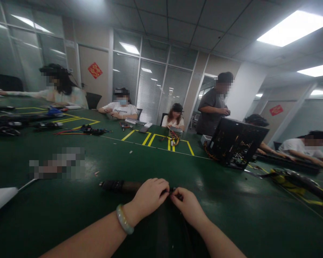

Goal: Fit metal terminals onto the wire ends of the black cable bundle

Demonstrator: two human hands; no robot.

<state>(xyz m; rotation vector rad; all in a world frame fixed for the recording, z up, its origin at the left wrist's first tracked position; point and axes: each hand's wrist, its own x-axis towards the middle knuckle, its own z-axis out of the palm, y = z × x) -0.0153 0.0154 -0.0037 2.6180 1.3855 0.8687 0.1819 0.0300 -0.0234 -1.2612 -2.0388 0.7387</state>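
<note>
The left hand (150,195) and right hand (187,206) are both pinching a small dark piece (173,189) at the near middle of the green table (231,200); its form is blurring into shadow; a dark cylinder (118,185) is lying partly hidden behind the left hand.

The worktop (231,215) was one big dark green slab, split into bays by yellow tape lines (153,138). Near the front edge lay a dark sleeved cable bundle (118,185), with a white sheet corner (0,200) off to the left. Further back on the left sat a red-and-black wire loom (88,129) and some black gadgets (8,129), too blurry to ID. A black open computer case (237,147) stood on the right, a small grey box with coloured wires (174,134) left of it, and a black-and-yellow cable run (293,179) lay along the right side.
</note>
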